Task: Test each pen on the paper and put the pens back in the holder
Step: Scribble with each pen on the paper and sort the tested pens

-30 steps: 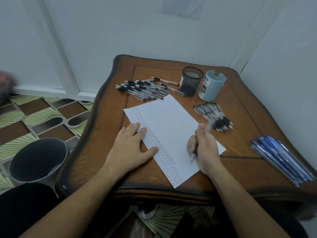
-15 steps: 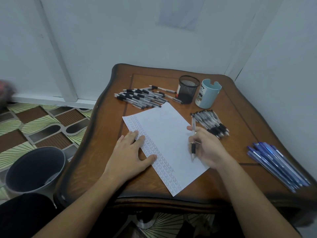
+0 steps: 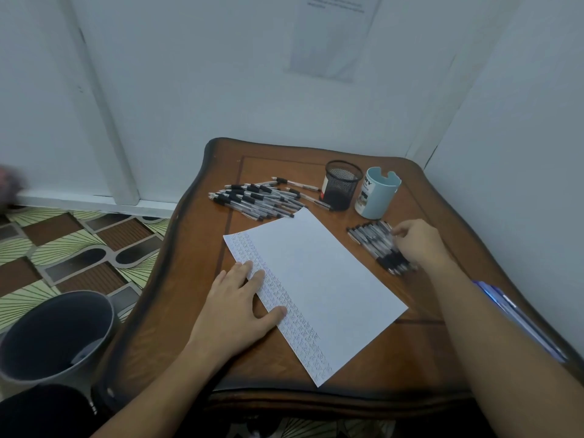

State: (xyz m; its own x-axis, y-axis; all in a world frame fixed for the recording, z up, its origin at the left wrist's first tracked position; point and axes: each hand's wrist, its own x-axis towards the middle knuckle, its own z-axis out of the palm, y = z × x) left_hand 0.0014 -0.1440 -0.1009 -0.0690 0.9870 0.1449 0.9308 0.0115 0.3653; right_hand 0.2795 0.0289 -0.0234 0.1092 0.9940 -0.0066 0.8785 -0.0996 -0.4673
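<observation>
Wooden table (image 3: 395, 352), grey bin (image 3: 47, 330) on patterned floor (image 3: 72, 248), sheet (image 3: 331, 36) on white wall (image 3: 189, 90)

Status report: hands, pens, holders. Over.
Left hand flat on paper. Right hand on small pen pile beside blue holder, grip unclear. No pens stick out of mesh holder. Nothing blocks the holders.
</observation>
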